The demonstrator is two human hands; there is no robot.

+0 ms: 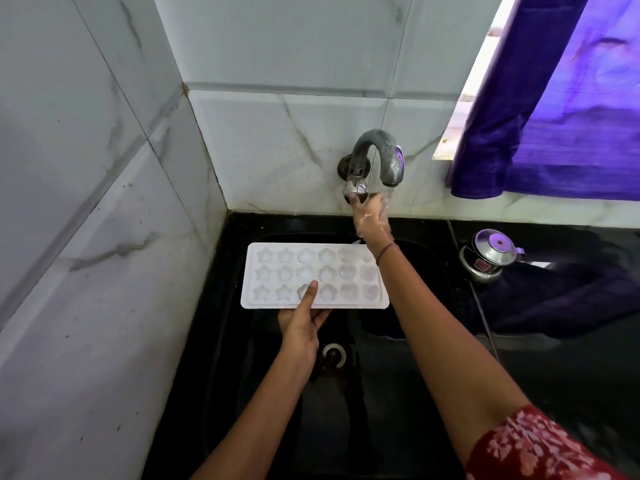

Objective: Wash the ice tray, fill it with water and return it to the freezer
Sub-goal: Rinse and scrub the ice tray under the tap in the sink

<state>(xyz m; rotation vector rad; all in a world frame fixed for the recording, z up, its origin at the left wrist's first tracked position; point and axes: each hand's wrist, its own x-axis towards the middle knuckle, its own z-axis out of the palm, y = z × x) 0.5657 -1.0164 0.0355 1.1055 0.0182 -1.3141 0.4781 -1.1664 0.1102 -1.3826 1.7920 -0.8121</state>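
A white ice tray [277, 277] with star and flower shaped cells is held level over the black sink [381, 393]. My left hand [301, 323] grips its near edge, thumb on top in a cell and fingers underneath. My right hand [372, 216] is raised above the tray's far right corner, under the spout of the curved metal tap [379, 150]. Its fingertips touch the tap's round knob [355, 188]. Water runs from the spout over that hand. Whether the fingers curl round the knob is unclear.
The sink's drain [333, 355] lies below the tray. A small steel pressure cooker [488, 258] stands on the black counter to the right. A purple curtain [561, 109] hangs at the window on the right. Marble tiled walls close in the left and back.
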